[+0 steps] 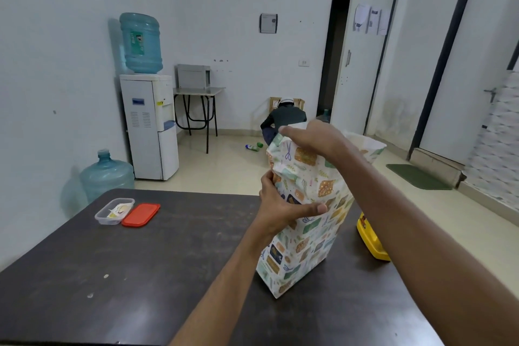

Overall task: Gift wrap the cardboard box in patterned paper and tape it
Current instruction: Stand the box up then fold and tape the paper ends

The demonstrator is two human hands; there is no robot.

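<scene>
A tall box stands on end on the dark table [140,275], wrapped in patterned paper [306,236] with small gift and leaf prints; the cardboard itself is hidden. My left hand [280,208] grips the wrapped box partway up its left edge, thumb lying across the front face. My right hand [311,137] reaches over the top and presses the loose paper down at the upper end, fingers pointing left. The paper at the top is crumpled and stands open past the box.
A yellow object [370,239] lies on the table just right of the box. A clear plastic container [113,211] and its red lid [141,214] sit at the table's far left. Beyond are a water dispenser [151,123], a spare bottle [106,174] and a crouching person [283,118].
</scene>
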